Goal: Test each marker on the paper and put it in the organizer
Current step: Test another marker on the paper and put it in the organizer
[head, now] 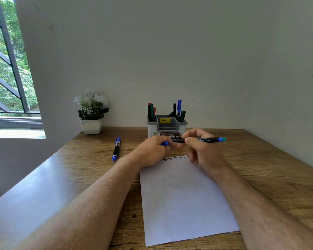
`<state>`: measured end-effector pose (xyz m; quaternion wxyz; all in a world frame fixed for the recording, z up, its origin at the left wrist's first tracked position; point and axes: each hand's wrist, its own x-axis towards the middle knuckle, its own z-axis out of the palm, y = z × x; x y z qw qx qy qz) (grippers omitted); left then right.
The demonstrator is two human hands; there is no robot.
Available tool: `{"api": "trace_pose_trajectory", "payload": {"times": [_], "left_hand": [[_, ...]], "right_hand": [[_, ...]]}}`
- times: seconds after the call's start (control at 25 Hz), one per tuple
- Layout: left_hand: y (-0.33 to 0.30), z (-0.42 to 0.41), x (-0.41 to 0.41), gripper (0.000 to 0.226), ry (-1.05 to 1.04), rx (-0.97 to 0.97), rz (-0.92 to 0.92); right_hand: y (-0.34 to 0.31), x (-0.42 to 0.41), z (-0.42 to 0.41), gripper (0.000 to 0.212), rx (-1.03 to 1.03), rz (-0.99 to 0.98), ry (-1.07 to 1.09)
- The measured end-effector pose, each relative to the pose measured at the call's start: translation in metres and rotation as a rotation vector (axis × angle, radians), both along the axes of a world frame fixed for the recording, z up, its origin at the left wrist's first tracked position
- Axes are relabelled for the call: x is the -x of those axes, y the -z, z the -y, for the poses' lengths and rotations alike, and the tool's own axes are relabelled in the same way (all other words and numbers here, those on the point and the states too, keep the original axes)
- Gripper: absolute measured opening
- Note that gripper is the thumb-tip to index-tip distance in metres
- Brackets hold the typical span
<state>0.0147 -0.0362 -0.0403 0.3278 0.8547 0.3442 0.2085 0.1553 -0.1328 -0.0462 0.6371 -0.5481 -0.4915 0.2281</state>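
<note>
Here the blue marker (204, 140) hangs level above the paper's (184, 199) far edge, just before the organizer (167, 126). Its cap (164, 143) seems to be in the left hand (152, 150), fingers curled round it; the right hand (201, 150) pinches the barrel. Judging by this, keep cap and barrel in line and move them straight, wrists low over the counter (260, 177). One more blue marker (116, 149) lies off left.
</note>
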Motion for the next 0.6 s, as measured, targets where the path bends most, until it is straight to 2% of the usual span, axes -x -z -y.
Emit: {"api": "trace_pose_trajectory", "payload": {"times": [0.12,0.4,0.6], "left_hand": [[-0.0005,0.0007,-0.0004,0.022,0.001,-0.005,-0.004],[-0.0012,0.0026,-0.0022,0.021,0.036,-0.002,0.06],[-0.0014,-0.0012,-0.0015,0.041,0.05,0.028,0.092]], "right_hand": [[-0.0024,0.0006,0.0,0.011,-0.019,-0.085,-0.041],[0.0005,0.0001,-0.0049,0.011,0.036,-0.045,-0.013],[0.0005,-0.0031,-0.0084,0.007,0.05,-0.066,-0.013]]}}
